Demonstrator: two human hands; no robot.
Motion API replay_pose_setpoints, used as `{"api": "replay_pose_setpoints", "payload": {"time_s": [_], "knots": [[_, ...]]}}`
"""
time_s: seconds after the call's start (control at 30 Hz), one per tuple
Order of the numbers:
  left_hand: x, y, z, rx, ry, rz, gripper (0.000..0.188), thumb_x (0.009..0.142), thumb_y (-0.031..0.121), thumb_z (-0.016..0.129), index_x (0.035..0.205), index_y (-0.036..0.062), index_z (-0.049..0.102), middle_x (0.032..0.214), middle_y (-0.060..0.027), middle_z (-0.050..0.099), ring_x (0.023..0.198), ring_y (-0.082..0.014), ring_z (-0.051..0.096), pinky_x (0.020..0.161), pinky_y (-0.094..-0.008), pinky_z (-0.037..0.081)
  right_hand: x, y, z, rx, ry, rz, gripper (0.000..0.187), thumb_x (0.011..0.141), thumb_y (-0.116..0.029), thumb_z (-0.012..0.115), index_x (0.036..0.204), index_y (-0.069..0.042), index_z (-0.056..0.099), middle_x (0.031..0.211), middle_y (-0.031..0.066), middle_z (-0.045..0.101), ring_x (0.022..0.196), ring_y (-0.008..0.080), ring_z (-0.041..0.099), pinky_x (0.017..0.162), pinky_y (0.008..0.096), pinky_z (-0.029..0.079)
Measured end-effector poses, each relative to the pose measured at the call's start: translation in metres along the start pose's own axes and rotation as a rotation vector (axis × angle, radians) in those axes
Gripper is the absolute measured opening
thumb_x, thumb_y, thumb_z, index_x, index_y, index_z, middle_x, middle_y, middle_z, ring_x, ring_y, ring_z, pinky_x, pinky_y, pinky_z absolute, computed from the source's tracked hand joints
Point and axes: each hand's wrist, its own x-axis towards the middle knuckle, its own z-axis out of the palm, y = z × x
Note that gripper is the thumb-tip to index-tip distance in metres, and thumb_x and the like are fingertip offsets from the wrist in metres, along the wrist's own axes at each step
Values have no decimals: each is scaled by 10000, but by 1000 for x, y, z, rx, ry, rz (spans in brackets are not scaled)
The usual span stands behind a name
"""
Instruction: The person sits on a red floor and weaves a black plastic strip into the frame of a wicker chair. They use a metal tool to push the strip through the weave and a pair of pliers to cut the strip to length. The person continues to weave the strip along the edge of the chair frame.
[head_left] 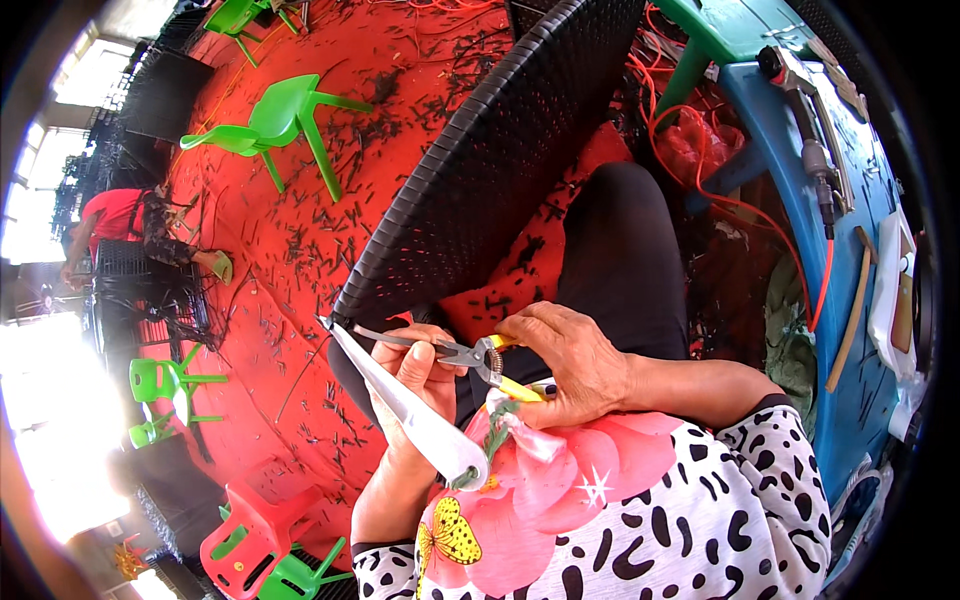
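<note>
— Head view: what do your hands have there?

— My left hand [415, 372] pinches a narrow dark strip [380, 337] between thumb and fingertips, right beside the lower corner of the black, ribbed, woven panel [480, 150]. My right hand [578, 362] is wrapped round the parted yellow handles of the grey-nosed spring pliers [484, 358], a little right of that corner.

— Is the nose closed on the strip?

— I cannot tell; my left fingers crowd it.

— And that long pale piece?

— The white tapered tube [400, 395] runs from the panel's lower corner back toward me, partly covering my left hand.

— How far along is the work?

— The panel's visible face and edge look covered, so I'd judge most of the weaving done there. The loose strip at the corner seems to be what is left, not yet finished off. The panel's top end runs out of sight, so I can't vouch for it. Left of the panel, short dark offcuts [322, 216] litter the glossy red floor covering [240, 330]; I take them for trimmings.

— And right of the panel?

— A blue plastic table [850, 290].
</note>
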Motion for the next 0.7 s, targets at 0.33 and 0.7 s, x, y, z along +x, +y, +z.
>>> {"api": "replay_pose_setpoints", "payload": {"time_s": [0.33,0.7], "knots": [[3,-2,-2,82,-24,41,95,873,95,588,911,14,556,852,-105,592,679,-167,559,625,-284,478,4,1,0,25,-25,37,630,629,-384,713,1047,48,525,895,186,564,815,334,577,735,405,468],[-1,-5,2,51,44,36,88,872,80,580,923,13,555,861,-107,601,693,-167,558,627,-285,478,3,0,-1,-17,-18,27,641,636,-404,690,1051,56,525,929,194,560,838,333,571,766,408,460]]}}
